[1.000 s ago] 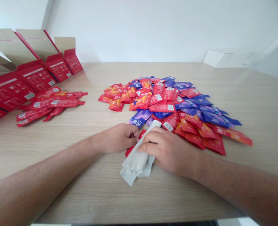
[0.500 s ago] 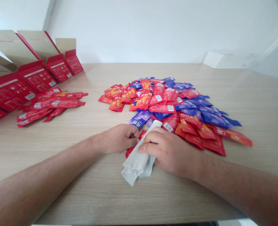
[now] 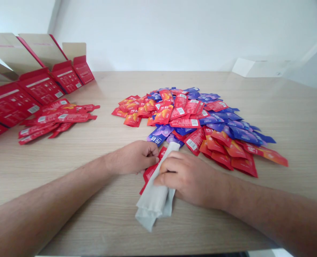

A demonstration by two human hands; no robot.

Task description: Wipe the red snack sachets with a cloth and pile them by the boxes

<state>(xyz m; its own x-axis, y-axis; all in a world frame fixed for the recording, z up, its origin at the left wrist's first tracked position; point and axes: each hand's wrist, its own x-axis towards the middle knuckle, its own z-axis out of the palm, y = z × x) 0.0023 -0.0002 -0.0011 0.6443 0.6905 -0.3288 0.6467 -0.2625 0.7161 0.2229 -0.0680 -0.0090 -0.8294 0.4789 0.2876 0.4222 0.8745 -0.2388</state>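
Observation:
My right hand [image 3: 193, 176] is closed around a folded white cloth [image 3: 155, 200], thin and slightly see-through at its loose lower end. The cloth lies slantwise over part of a red sachet [image 3: 149, 174] on the table. With its fingers curled, my left hand [image 3: 138, 157] pinches the left edge of this sachet; the fingertips are partly hidden. Just beyond both hands spreads a pile of red and blue-purple sachets [image 3: 185, 111], some with orange fruit prints, others showing barcodes. A blue sachet [image 3: 159, 134] lies nearest to my left hand.
Several red cartons [image 3: 41, 85] stand in a row at the left with their flaps up. A smaller heap of red sachets [image 3: 59, 117] lies in front of them. At the back right, a white box [image 3: 257, 69] stands against the wall on the wooden table [image 3: 107, 221].
My right hand has slid the white cloth toward me and slightly left, uncovering more of the red sachet. My left hand stays in place.

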